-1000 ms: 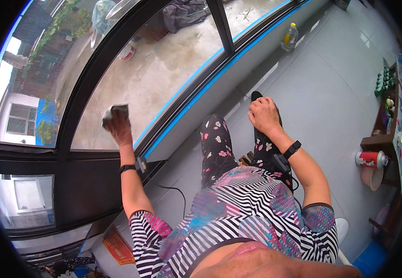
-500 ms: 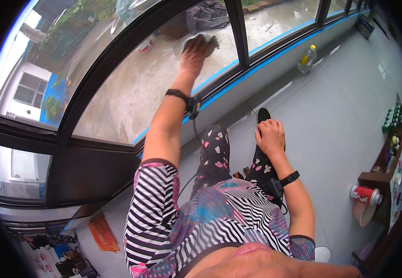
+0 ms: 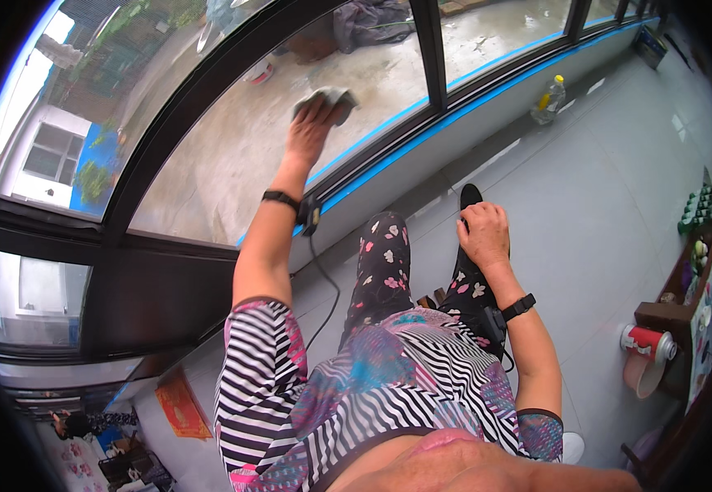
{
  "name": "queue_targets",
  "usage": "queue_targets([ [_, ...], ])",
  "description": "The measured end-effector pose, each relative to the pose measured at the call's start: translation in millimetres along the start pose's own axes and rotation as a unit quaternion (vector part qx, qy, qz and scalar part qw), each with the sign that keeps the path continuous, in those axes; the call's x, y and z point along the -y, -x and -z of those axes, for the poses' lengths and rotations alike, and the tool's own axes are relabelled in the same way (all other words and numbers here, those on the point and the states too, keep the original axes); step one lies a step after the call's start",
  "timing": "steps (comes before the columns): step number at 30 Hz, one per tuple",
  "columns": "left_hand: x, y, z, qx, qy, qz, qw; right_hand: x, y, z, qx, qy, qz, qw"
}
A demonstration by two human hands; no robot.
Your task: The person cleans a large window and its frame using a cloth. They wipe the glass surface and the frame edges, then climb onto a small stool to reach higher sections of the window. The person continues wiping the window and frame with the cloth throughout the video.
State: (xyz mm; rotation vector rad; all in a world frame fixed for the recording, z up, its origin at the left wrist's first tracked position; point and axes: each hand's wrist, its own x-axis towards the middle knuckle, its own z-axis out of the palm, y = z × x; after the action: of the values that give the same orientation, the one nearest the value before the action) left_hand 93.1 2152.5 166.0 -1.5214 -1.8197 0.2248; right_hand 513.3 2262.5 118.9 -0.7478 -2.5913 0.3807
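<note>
Cloth against the window glass

The grey cloth (image 3: 324, 102) sits high on the window pane (image 3: 233, 156), just left of the dark upright frame bar (image 3: 429, 49), with the left hand (image 3: 310, 129) laid flat over it, fingers closed on its edge. Over the last second it has swept up and rightward from the pane's lower left, so wiping is under way. The right hand (image 3: 482, 234) rests loosely curled on the raised knee, empty. A plastic bottle (image 3: 549, 100) stands by the sill.

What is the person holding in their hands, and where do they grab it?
The left hand presses a grey cloth flat against the window glass, palm over its lower part. The right hand holds nothing.
</note>
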Motion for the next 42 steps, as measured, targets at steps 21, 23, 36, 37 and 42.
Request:
queue_targets([
  [21,103,342,60,-0.061,-0.021,0.517,0.853,5,1,-6,0.028,0.053,0.038,0.998],
  [23,96,324,49,-0.057,-0.082,0.510,0.854,6,1,-6,0.028,0.050,0.040,0.998],
  [36,29,90,16,0.052,0.000,0.146,0.988,2,1,-5,0.033,0.059,0.031,0.997],
  [37,23,66,16,0.055,0.010,0.126,0.990,4,0,-5,0.033,0.058,0.031,0.997],
  [42,-5,-56,32,0.018,0.104,0.048,0.993,6,-2,-8,0.038,0.057,0.032,0.997],
])
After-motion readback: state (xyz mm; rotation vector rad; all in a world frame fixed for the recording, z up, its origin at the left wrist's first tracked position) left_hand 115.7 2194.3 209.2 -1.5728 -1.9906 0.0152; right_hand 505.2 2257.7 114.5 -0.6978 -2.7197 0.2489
